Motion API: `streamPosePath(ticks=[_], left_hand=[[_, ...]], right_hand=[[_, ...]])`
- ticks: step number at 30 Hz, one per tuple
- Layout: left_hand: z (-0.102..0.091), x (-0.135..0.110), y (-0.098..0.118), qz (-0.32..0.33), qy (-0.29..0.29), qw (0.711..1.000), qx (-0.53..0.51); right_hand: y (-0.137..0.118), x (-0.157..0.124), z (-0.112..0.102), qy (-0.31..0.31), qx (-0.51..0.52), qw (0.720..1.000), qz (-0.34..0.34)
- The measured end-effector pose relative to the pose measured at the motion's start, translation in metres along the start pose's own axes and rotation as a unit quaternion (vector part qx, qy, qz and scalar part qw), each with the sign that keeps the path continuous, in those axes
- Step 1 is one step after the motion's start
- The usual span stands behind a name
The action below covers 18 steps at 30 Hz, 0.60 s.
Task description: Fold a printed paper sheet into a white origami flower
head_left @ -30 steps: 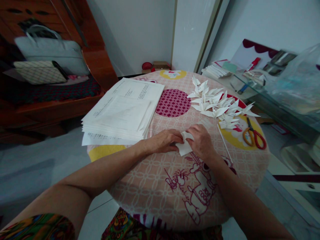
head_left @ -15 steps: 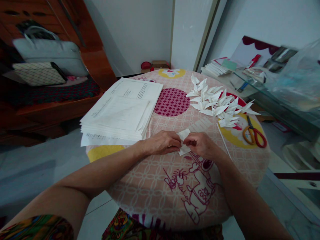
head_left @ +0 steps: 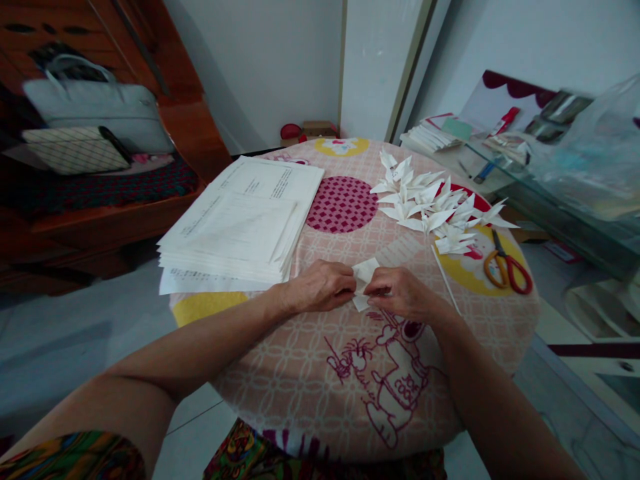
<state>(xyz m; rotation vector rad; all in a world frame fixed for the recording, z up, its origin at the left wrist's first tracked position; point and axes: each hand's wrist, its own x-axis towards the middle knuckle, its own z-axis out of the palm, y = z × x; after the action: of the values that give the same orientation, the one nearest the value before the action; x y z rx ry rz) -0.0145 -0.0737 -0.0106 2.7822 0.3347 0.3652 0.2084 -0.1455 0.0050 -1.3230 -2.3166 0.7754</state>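
A small folded piece of white paper [head_left: 365, 272] lies between my hands, just above the round table's pink patterned cloth [head_left: 295, 360]. My left hand [head_left: 327, 285] pinches its left edge with closed fingers. From the other side my right hand [head_left: 397, 291] grips the paper, thumb and fingers pressed together. Parts of the paper are hidden behind the fingers. Just beyond it rests a flat strip of printed paper [head_left: 400, 250]. Several folded white paper cranes [head_left: 425, 200] are heaped toward the back right.
A thick stack of printed sheets [head_left: 240, 220] sits at the table's left. Scissors with orange and red handles [head_left: 507, 267] lie at the right, near a thin white stick [head_left: 447, 280]. A glass-topped side table [head_left: 550, 207] stands beyond, and a wooden bench [head_left: 185, 133] with bags is left.
Both hands have shifted very slightly on the folded paper, and its lower part sits a little differently between the fingers. The view has moved slightly too.
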Motion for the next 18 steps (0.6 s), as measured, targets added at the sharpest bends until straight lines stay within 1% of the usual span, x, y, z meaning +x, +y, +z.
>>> streamPosePath(ticks=[4, 8, 10, 15, 18], left_hand=[[-0.002, 0.001, 0.0, -0.005, -0.011, 1.0, 0.014], [-0.005, 0.003, 0.002, -0.039, -0.017, 0.999, -0.02], [-0.006, 0.005, 0.003, -0.071, -0.019, 0.996, -0.042], [-0.002, 0.009, 0.007, -0.198, 0.0, 0.976, -0.09], [0.0, 0.014, 0.01, -0.242, 0.003, 0.965, -0.103]], right_hand=[[0.002, 0.001, 0.0, 0.001, -0.001, 1.0, -0.004], [0.0, 0.003, 0.001, 0.013, 0.008, 1.0, 0.014], [-0.002, 0.005, 0.003, 0.026, 0.006, 0.999, 0.035], [-0.004, 0.009, 0.007, 0.046, -0.006, 0.995, 0.088], [-0.004, 0.01, 0.008, 0.051, -0.009, 0.993, 0.104]])
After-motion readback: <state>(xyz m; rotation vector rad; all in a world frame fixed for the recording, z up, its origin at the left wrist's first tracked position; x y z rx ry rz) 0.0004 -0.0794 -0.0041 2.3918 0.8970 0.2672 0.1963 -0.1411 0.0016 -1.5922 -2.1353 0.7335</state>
